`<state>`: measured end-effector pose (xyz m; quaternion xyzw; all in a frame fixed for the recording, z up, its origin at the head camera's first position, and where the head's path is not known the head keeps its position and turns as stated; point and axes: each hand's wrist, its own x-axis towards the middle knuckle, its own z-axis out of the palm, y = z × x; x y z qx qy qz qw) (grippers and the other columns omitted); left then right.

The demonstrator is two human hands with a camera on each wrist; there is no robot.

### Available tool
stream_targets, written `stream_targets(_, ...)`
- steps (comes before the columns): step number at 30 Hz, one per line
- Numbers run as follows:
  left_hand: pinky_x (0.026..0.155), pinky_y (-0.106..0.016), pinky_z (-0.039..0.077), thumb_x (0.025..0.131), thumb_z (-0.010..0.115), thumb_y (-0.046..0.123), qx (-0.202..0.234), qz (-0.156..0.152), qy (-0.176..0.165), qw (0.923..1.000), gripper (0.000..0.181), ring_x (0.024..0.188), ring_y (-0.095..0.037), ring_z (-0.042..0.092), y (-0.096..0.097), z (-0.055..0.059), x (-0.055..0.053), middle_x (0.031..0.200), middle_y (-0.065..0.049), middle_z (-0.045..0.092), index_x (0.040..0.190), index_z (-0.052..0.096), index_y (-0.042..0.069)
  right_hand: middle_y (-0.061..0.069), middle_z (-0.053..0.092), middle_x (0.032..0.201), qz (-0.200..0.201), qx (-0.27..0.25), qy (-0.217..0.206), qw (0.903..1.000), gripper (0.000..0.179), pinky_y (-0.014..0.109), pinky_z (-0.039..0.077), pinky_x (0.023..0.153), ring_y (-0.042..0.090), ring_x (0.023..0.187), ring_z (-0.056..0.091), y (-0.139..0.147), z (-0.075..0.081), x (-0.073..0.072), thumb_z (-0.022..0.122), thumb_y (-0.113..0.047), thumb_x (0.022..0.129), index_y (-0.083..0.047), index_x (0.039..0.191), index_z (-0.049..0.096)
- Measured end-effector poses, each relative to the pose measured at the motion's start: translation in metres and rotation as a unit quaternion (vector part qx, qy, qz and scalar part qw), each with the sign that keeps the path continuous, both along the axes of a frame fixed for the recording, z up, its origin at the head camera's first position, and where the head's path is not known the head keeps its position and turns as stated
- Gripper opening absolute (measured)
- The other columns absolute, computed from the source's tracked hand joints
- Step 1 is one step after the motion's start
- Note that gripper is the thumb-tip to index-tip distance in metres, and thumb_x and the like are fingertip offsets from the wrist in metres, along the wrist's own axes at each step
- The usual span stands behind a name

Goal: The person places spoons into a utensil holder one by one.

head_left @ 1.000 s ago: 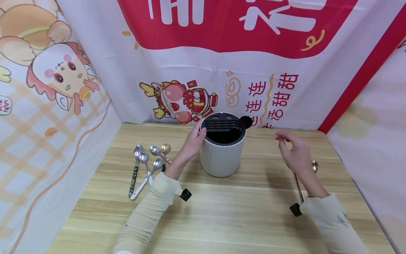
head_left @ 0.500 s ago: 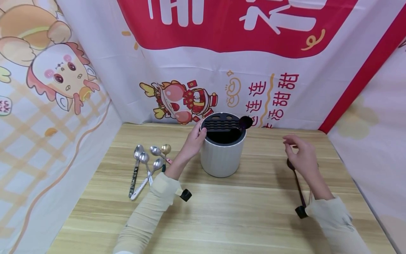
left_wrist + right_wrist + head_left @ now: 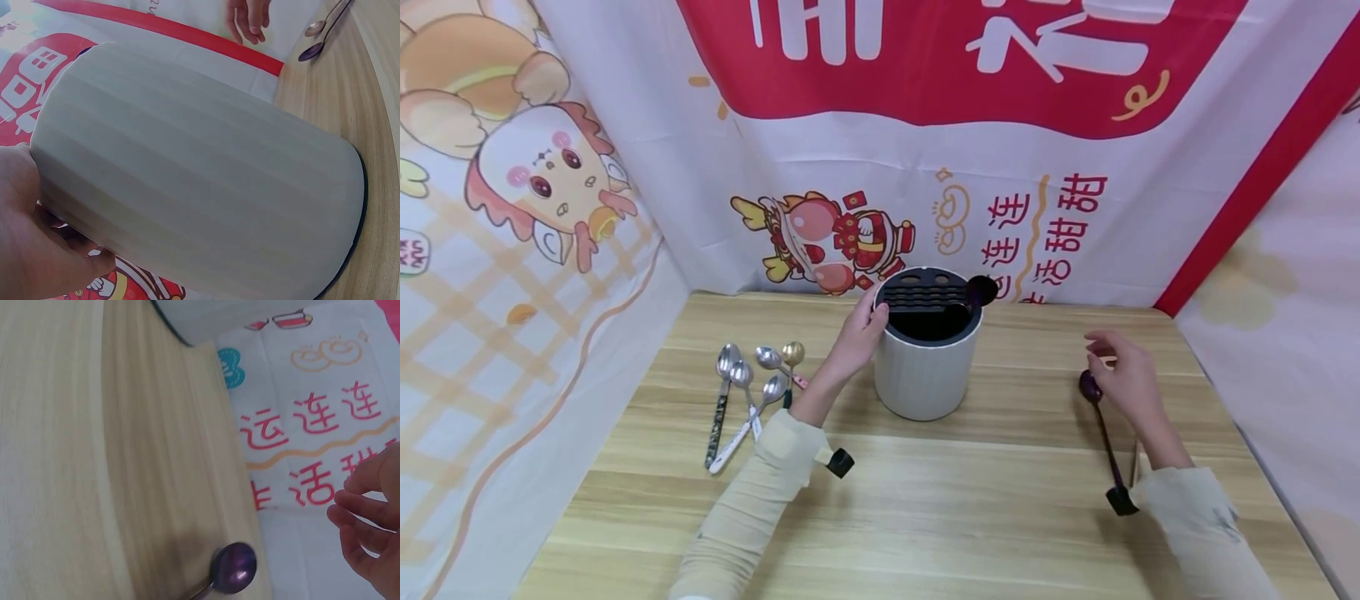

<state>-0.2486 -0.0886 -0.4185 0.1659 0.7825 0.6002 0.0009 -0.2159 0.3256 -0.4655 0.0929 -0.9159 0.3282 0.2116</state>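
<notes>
A white ribbed utensil holder (image 3: 922, 379) with a black slotted top stands upright on the table. My left hand (image 3: 859, 337) grips its left rim, the thumb on the near side and the other fingers partly hidden. Across the holder's top lies a dark spoon (image 3: 981, 291), its bowl jutting past the right rim. My right hand (image 3: 1126, 375) is in the air above the table's right side, fingers loosely bent and holding nothing. Below it lies a long-handled purple spoon (image 3: 1091, 386). A second, copper-coloured spoon (image 3: 315, 28) rests beside that one in the left wrist view.
Several spoons (image 3: 741, 372) with silver or gold bowls and patterned handles lie in a loose, crossing group at the left of the wooden table (image 3: 955, 508). A printed cloth (image 3: 820, 150) hangs behind the table's back edge, and more cloth walls the sides.
My right hand has moved right and slightly nearer, away from the holder, uncovering the purple spoon's bowl and covering the copper one's. My left hand and the holder have stayed put.
</notes>
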Motion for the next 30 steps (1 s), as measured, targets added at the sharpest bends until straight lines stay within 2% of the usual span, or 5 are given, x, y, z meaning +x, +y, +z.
stream_targets(4, 0.120, -0.047, 0.033, 0.108, 0.037, 0.031, 0.009, -0.004, -0.005, 0.9999, 0.051, 0.143, -0.029, 0.040, 0.000, 0.001, 0.000, 0.154, -0.016, 0.041, 0.156, 0.031, 0.013, 0.030, 0.069, 0.098, 0.014, -0.002, -0.026, 0.9996, 0.033, 0.030, 0.059, 0.069, 0.044, 0.088, 0.068, 0.008, -0.007, -0.002, 0.064, 0.007, 0.085, 0.007, 0.118, 0.063)
stream_targets(7, 0.119, -0.046, 0.034, 0.108, 0.037, 0.032, 0.011, -0.003, -0.012, 0.9999, 0.051, 0.143, -0.028, 0.040, 0.000, 0.002, 0.002, 0.154, -0.015, 0.041, 0.156, 0.030, 0.014, 0.034, 0.067, 0.102, 0.023, 0.010, -0.052, 0.9984, 0.037, 0.054, 0.058, 0.073, 0.050, 0.091, 0.066, 0.014, -0.013, -0.004, 0.065, 0.008, 0.084, 0.010, 0.121, 0.060)
stream_targets(9, 0.119, -0.047, 0.035, 0.108, 0.037, 0.032, 0.010, -0.002, -0.017, 0.9998, 0.052, 0.143, -0.028, 0.040, 0.000, 0.002, 0.002, 0.155, -0.013, 0.040, 0.156, 0.029, 0.014, 0.037, 0.065, 0.106, 0.024, 0.024, -0.075, 0.9966, 0.040, 0.059, 0.056, 0.077, 0.053, 0.094, 0.065, 0.018, -0.017, -0.006, 0.066, 0.007, 0.083, 0.011, 0.123, 0.058)
stream_targets(17, 0.119, -0.047, 0.034, 0.108, 0.036, 0.030, 0.007, -0.003, -0.013, 0.9999, 0.054, 0.143, -0.029, 0.040, 0.000, 0.003, 0.004, 0.155, -0.015, 0.039, 0.157, 0.026, 0.010, 0.042, 0.059, 0.115, 0.022, 0.076, -0.186, 0.9794, 0.049, 0.063, 0.052, 0.086, 0.057, 0.103, 0.060, 0.031, -0.035, -0.015, 0.068, -0.002, 0.085, 0.010, 0.130, 0.051)
stream_targets(30, 0.119, -0.046, 0.035, 0.108, 0.037, 0.027, 0.008, 0.002, -0.012, 0.9999, 0.051, 0.142, -0.028, 0.041, 0.000, 0.003, 0.003, 0.155, -0.014, 0.041, 0.156, 0.030, 0.013, 0.034, 0.063, 0.100, 0.017, 0.091, -0.213, 0.9727, 0.050, 0.057, 0.050, 0.078, 0.045, 0.091, 0.061, 0.036, -0.051, -0.019, 0.072, -0.002, 0.080, 0.010, 0.125, 0.054)
